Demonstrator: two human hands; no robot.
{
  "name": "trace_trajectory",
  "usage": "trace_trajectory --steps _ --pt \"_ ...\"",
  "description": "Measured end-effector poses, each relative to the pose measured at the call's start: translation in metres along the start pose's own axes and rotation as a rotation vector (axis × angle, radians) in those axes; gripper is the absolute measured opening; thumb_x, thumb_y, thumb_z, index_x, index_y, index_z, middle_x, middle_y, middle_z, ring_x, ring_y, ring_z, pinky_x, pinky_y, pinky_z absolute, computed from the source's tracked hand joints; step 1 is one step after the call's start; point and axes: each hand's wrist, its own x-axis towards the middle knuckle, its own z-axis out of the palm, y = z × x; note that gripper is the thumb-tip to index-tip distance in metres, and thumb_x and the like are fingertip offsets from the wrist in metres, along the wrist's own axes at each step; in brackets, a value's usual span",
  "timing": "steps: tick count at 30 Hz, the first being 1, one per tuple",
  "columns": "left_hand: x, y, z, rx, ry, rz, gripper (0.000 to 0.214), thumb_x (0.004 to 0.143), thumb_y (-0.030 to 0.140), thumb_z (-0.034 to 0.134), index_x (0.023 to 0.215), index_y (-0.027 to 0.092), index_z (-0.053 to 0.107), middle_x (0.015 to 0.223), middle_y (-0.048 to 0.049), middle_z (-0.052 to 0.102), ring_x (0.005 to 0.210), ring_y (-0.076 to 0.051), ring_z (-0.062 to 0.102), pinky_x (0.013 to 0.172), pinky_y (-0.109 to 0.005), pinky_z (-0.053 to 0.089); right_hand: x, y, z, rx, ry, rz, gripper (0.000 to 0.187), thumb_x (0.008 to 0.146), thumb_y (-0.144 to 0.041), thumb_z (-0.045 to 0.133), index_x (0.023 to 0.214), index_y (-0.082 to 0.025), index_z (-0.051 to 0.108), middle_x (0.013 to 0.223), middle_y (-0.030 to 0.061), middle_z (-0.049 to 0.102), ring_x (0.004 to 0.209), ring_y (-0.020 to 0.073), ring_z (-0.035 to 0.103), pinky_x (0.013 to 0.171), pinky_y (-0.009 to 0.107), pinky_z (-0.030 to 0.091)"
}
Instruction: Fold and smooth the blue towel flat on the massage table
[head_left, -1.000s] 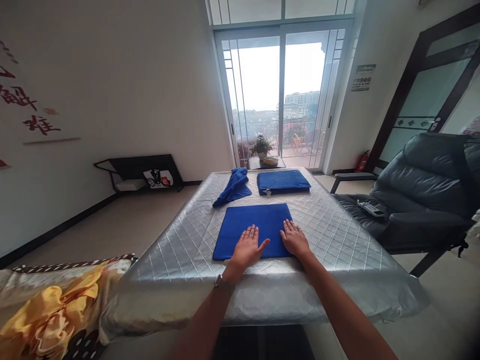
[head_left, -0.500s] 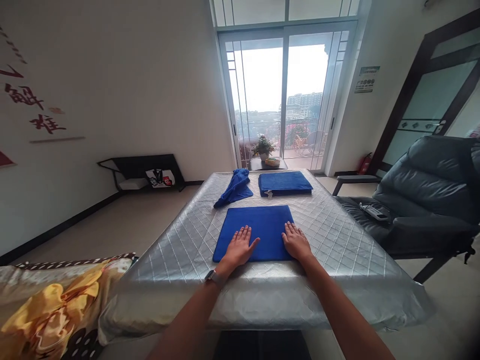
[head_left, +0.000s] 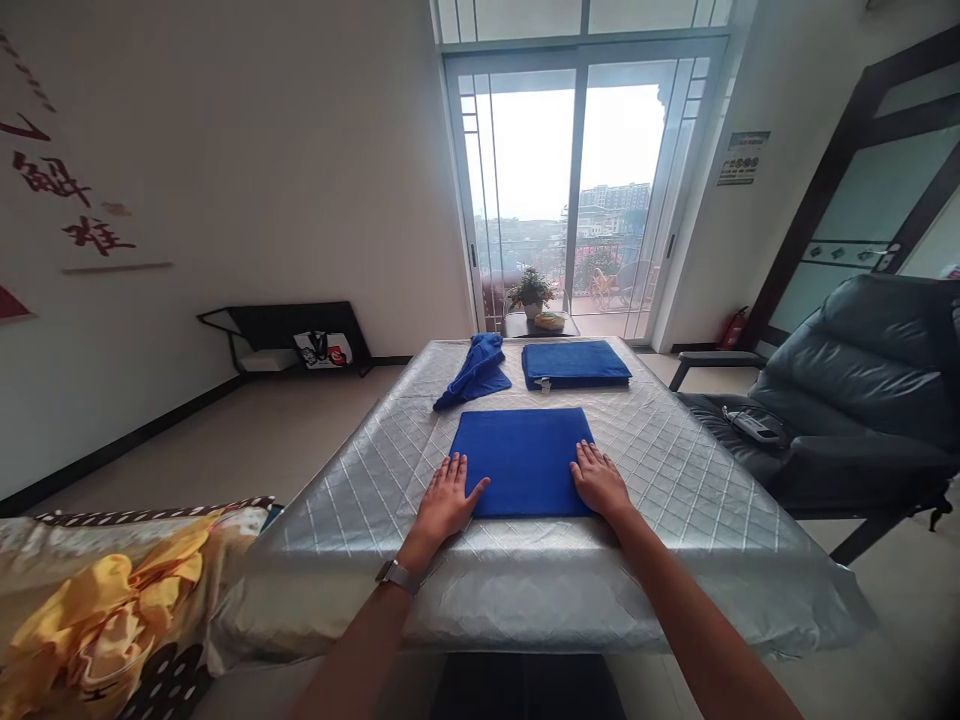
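Observation:
A folded blue towel (head_left: 525,465) lies flat near the front of a table with a silver quilted cover (head_left: 360,490). My left hand (head_left: 448,495) rests open at the towel's left edge, its thumb over the cloth; a watch is on that wrist. At the right edge, my right hand (head_left: 600,478) lies flat with fingers stretched out, touching the cloth. Behind are a stack of folded blue towels (head_left: 576,364) with a small white tag, and a crumpled blue towel (head_left: 475,370) to its left.
A dark recliner (head_left: 847,390) with a corded device on its seat stands right of the table. To the left, yellow cloth (head_left: 112,610) lies on a patterned cover. Beyond the table's far edge, a potted plant (head_left: 532,290) stands before the glass sliding door (head_left: 525,150).
My left hand has slid left from the towel's surface to its left edge. My right hand stays at the right edge. The view has shifted slightly.

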Motion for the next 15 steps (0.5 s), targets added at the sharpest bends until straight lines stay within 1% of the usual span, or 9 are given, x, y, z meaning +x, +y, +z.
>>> trace_trajectory --steps 8,12,15 --pt "0.000 -0.001 0.003 -0.026 0.031 0.004 0.097 0.097 0.076 0.010 0.161 0.006 0.024 0.168 -0.0182 0.018 0.156 -0.032 0.016 0.125 -0.047 0.018 0.001 0.000 -0.001 -0.028 -0.015 -0.012 0.065 0.105 -0.038 0.019 0.163 -0.008 0.024 0.170 0.0073 0.018 0.157 0.0208 0.016 0.127 0.039 0.012" --pt "0.000 0.000 0.000 -0.043 0.029 0.006 0.097 0.097 0.077 0.011 0.161 0.004 0.024 0.168 -0.0185 0.018 0.157 -0.032 0.015 0.126 -0.047 0.017 0.000 -0.002 -0.009 -0.037 -0.057 -0.008 0.066 0.105 -0.038 0.020 0.163 -0.007 0.024 0.170 0.0077 0.018 0.157 0.0209 0.016 0.126 0.040 0.013" --pt "-0.001 0.000 0.000 -0.054 0.029 0.010 0.099 0.097 0.077 0.012 0.161 0.003 0.024 0.168 -0.0188 0.017 0.157 -0.032 0.015 0.126 -0.046 0.018 0.003 -0.003 -0.017 -0.042 -0.082 0.005 0.065 0.105 -0.039 0.019 0.162 -0.008 0.026 0.170 0.0080 0.020 0.157 0.0215 0.018 0.126 0.041 0.013"
